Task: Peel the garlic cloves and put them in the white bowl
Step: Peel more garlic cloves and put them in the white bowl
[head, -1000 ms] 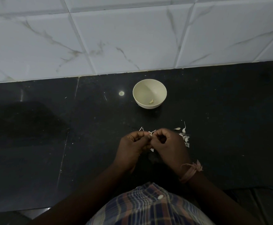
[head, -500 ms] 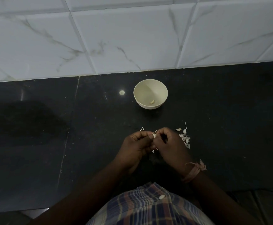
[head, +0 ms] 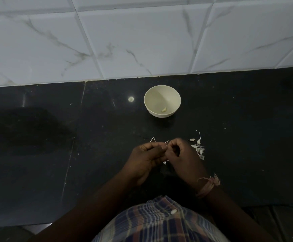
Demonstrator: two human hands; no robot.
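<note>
We see one peeled garlic clove [head: 164,109] inside the white bowl [head: 173,95] on the dark surface [head: 247,119]. Nearer us, the left hand [head: 146,157] and right hand [head: 185,158] meet with curled fingers; what they pinch is hidden. More cloves [head: 199,148] lie just beside the right hand.

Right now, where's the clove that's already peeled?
In the head view, the peeled clove lies inside the white bowl, against its near wall. The bowl stands on the black counter beyond the hands, near the tiled wall.
</note>
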